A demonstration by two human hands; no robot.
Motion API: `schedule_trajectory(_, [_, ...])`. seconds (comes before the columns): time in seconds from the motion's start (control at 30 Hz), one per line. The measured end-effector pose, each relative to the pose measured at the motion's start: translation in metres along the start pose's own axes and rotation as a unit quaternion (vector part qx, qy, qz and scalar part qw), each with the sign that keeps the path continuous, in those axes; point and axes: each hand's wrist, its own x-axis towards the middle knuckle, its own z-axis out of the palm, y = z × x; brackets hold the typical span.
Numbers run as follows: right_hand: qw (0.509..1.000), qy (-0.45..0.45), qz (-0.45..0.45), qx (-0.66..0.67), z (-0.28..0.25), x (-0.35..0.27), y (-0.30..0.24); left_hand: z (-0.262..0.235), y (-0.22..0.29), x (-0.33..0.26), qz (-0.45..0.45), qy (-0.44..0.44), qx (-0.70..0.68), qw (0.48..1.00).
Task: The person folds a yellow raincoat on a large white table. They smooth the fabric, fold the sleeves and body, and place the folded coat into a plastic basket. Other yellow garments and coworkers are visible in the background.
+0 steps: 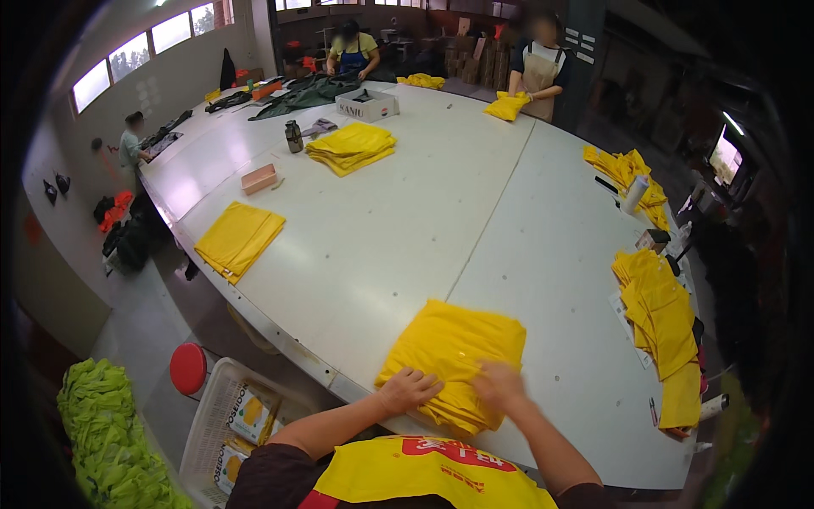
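A folded bright yellow garment (462, 339) lies in front of me at the near edge of the table, its near side bunched and creased. My left hand (409, 391) is at its near left edge, with curled fingers gripping the fabric. On the near right part of the same garment is my right hand (498, 386). Motion smears its fingers, so their hold on the cloth is unclear.
On the white table (373, 254) are a folded yellow piece (240, 240), a yellow stack (352, 148), a pink tray (259, 179), a dark bottle (293, 137), a white box (367, 106) and right-hand yellow garments (657, 310). A basket (199, 433) stands lower left. Several people work around the table.
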Motion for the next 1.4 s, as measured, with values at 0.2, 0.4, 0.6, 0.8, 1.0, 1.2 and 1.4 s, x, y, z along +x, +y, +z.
schedule_trajectory(0.2, [0.969,-0.225,0.052,-0.085,0.000,0.064,-0.020,-0.002,-0.007,-0.015,0.001,-0.034,-0.053,0.998])
schedule_trajectory(0.4, [0.958,-0.207,0.199,-0.014,-0.005,0.144,0.036,0.000,-0.020,-0.015,0.051,0.011,-0.085,0.995])
schedule_trajectory(0.6, [0.719,-0.430,0.448,0.312,0.000,0.152,0.017,-0.006,-0.046,-0.009,0.092,-0.086,-0.127,0.984])
schedule_trajectory(0.8, [0.733,-0.420,0.398,0.356,0.030,0.124,0.023,-0.012,-0.056,0.032,0.007,-0.325,-0.253,0.911])
schedule_trajectory(1.0, [0.842,-0.422,0.208,0.263,0.013,0.115,-0.065,0.029,-0.076,0.038,-0.063,-0.241,-0.422,0.872])
schedule_trajectory(1.2, [0.909,-0.362,0.176,-0.113,0.023,0.092,-0.119,-0.020,-0.078,0.027,-0.045,-0.212,-0.500,0.839])
schedule_trajectory(1.4, [0.902,-0.381,0.191,-0.069,0.028,0.080,-0.091,0.022,-0.157,-0.031,-0.155,-0.154,-0.575,0.789])
